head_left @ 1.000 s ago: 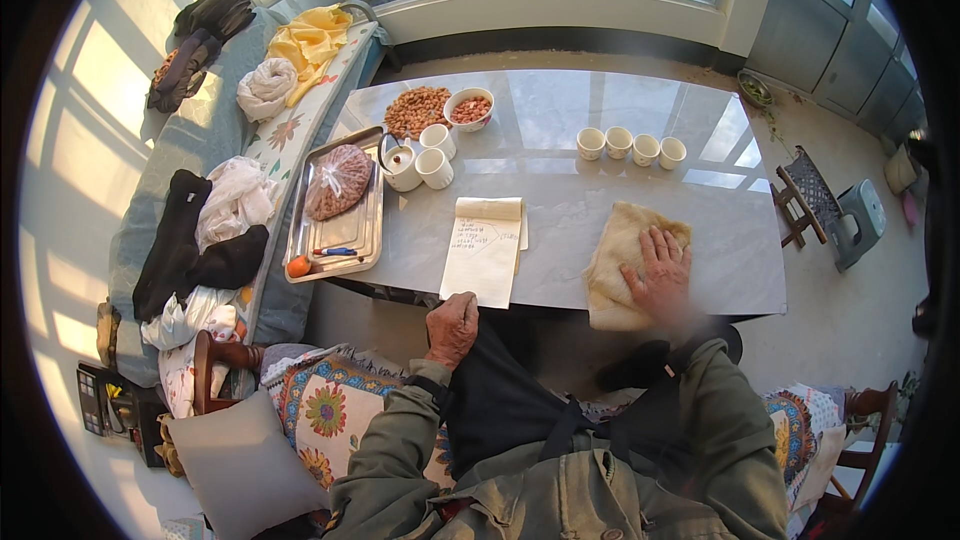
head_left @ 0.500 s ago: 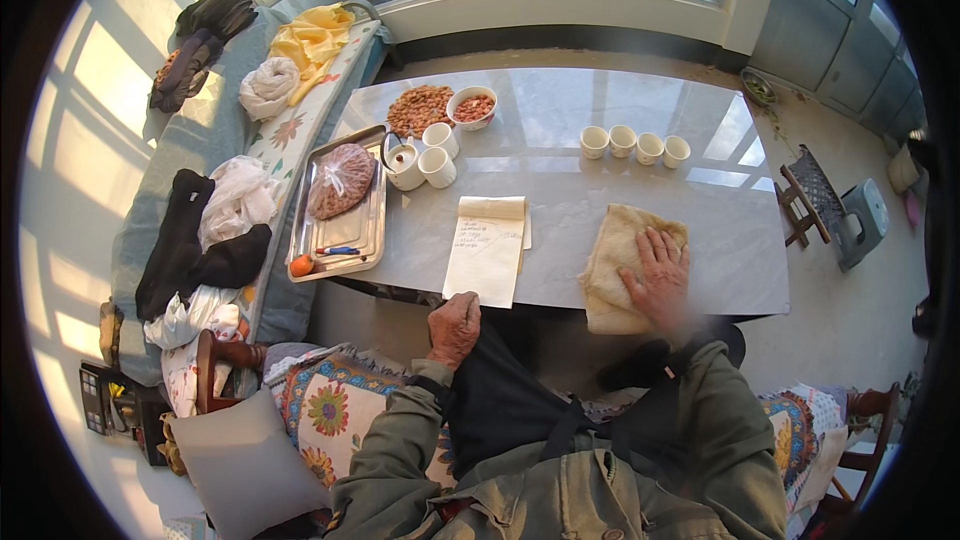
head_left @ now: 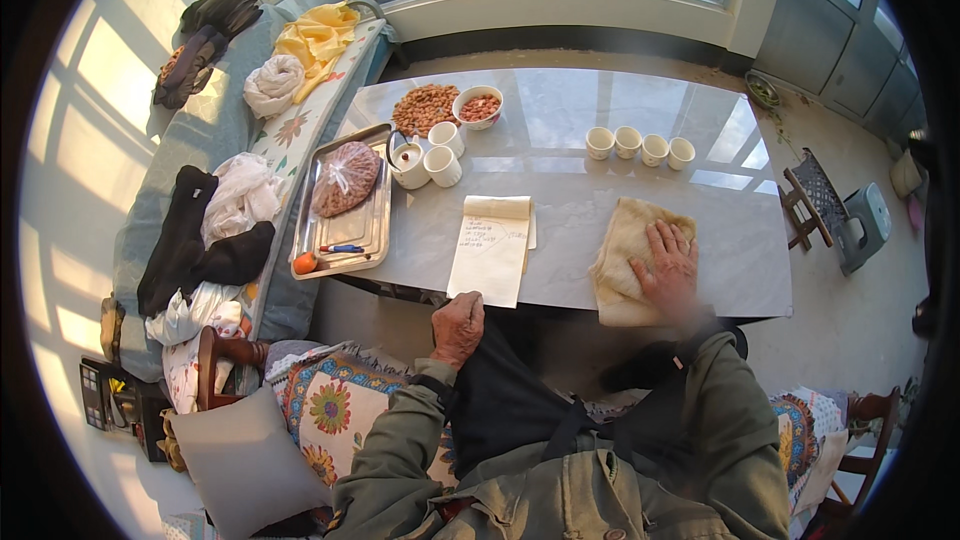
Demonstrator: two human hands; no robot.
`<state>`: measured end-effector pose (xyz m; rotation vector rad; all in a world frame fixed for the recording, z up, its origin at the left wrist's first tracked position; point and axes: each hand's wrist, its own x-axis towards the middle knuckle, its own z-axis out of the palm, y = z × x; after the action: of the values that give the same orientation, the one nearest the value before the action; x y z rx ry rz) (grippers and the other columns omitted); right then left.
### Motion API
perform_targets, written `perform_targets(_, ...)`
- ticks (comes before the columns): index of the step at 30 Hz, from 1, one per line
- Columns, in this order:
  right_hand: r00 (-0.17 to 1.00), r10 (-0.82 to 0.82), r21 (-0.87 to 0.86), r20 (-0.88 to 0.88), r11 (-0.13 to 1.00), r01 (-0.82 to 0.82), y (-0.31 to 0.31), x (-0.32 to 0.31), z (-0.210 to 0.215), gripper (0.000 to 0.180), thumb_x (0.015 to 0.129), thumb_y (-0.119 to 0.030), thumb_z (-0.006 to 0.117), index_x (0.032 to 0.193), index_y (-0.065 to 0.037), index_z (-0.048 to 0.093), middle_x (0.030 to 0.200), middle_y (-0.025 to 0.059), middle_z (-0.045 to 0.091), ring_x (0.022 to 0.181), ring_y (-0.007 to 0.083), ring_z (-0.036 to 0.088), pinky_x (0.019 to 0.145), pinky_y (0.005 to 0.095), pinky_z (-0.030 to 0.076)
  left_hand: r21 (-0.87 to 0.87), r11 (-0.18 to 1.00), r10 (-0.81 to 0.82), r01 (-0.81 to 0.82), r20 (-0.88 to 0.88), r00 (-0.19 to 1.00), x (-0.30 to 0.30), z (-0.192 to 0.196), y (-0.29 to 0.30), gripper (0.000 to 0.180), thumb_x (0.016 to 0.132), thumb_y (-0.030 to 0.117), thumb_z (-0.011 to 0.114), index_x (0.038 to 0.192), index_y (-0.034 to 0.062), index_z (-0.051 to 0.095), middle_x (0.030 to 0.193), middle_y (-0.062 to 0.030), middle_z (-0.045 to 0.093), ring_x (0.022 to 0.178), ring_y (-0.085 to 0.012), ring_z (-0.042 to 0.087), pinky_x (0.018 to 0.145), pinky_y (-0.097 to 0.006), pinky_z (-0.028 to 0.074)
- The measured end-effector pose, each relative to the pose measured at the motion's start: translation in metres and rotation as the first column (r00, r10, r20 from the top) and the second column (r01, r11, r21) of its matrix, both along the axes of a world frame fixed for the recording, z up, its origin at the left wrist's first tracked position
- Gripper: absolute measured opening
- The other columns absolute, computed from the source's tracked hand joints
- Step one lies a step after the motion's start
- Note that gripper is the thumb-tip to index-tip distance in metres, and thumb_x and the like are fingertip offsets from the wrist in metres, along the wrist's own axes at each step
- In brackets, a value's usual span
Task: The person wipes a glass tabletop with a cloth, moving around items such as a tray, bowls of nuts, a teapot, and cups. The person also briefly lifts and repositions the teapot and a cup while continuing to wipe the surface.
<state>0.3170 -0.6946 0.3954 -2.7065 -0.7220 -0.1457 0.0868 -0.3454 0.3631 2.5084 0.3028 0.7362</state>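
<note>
My right hand lies flat with fingers outstretched on a folded pale-yellow towel, which rests near the table's front edge. The towel's near end reaches that edge. My left hand is closed in a fist at the front edge, by the near left corner of a paper notepad. Whether anything is inside that fist is hidden. Handwritten lines cover part of the notepad's upper page.
On the glossy table stand several small cups, two white mugs, a teapot, a bowl of nuts and a nut pile. A metal tray holds a bagged portion, a pen and an orange fruit.
My right hand and the towel under it have shifted slightly right and away from me. The left fist stays by the notepad. The whole view has drifted a little.
</note>
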Motion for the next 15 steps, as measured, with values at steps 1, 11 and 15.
perform_targets(1,1.0,-0.008,-0.007,-0.002,1.0,0.008,0.0,0.003,0.0,0.076,0.097,-0.05,0.07,0.158,-0.009,0.053,0.168,0.0148,0.046,0.158,0.0386,0.036,0.128,0.0677,0.019,-0.004,1.0,0.0,0.0,0.001,1.0,0.0,0.0,0.0,0.011,0.101,0.014,0.07,0.106,0.0055,0.074,0.096,-0.0166,0.076,0.086,-0.0403,0.074,0.073,-0.047,0.059)
perform_targets(11,0.998,-0.055,-0.01,-0.005,0.998,0.055,-0.001,0.016,0.0,0.075,0.097,-0.05,0.07,0.158,-0.01,0.053,0.168,0.0143,0.046,0.158,0.0377,0.036,0.128,0.0676,0.02,0.005,1.0,-0.004,0.004,0.007,1.0,0.001,0.0,0.0,0.011,0.101,0.014,0.069,0.107,0.0054,0.074,0.097,-0.0162,0.076,0.086,-0.0401,0.073,0.074,-0.047,0.059)
perform_targets(15,0.998,-0.058,-0.018,-0.004,0.998,0.057,0.0,0.016,-0.002,0.074,0.098,-0.05,0.069,0.158,-0.009,0.053,0.169,0.0143,0.045,0.158,0.0373,0.036,0.128,0.0674,0.019,0.005,1.0,-0.003,0.003,-0.01,1.0,0.0,0.0,-0.001,0.012,0.102,0.015,0.069,0.107,0.0057,0.074,0.097,-0.0161,0.076,0.087,-0.0403,0.073,0.074,-0.047,0.058)
